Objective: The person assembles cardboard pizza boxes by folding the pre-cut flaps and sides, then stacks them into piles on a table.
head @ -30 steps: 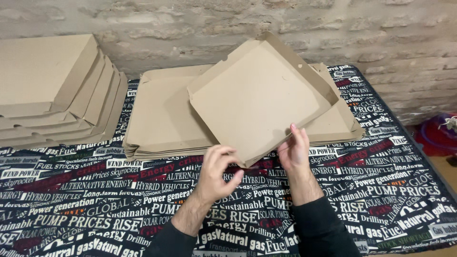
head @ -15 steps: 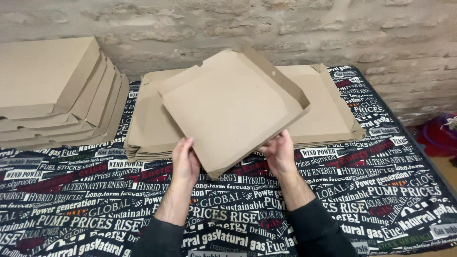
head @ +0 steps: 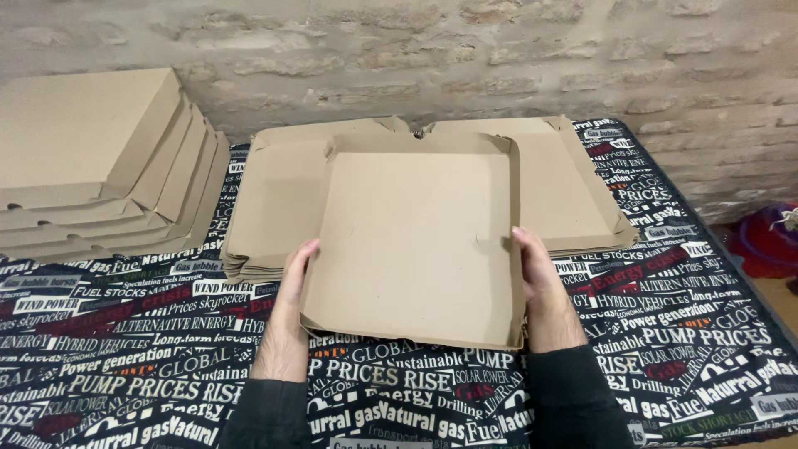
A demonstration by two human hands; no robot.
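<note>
A brown cardboard pizza box [head: 416, 237], open side up with raised walls, lies square in front of me. It rests partly on a stack of flat unfolded box blanks [head: 274, 191]. My left hand [head: 291, 287] presses flat against the box's left wall. On the opposite wall my right hand [head: 536, 274] does the same, fingers straight. Both hands clamp the box between them.
A pile of folded, closed pizza boxes [head: 91, 166] sits at the far left. The table wears a dark cloth [head: 125, 357] printed with white and red text. A brick wall [head: 499, 58] runs behind. A red and purple object [head: 765, 241] lies on the floor at right.
The box was tilted up and turned corner-first; it has been rotated square and lowered flat. Both hands moved from its near corner to its left and right walls.
</note>
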